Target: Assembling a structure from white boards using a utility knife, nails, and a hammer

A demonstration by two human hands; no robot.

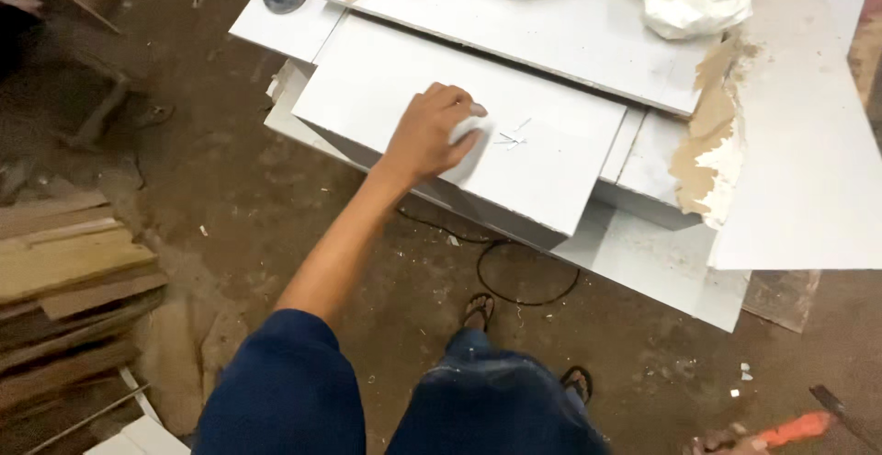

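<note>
White board (386,78) lies under the left hand (432,133) — fingers curled (clutching something small, pale).

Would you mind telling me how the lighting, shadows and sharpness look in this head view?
Head view: soft, even light; white boards bright, nearly washed out; left hand casts only a faint shadow on the board; floor dim; right hand at the bottom edge and its orange tool blurred.

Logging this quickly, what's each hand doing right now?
Left hand: closed around a small white object, pressed on the white board.
Right hand: at the frame's bottom edge, gripping an orange-handled tool.
</note>
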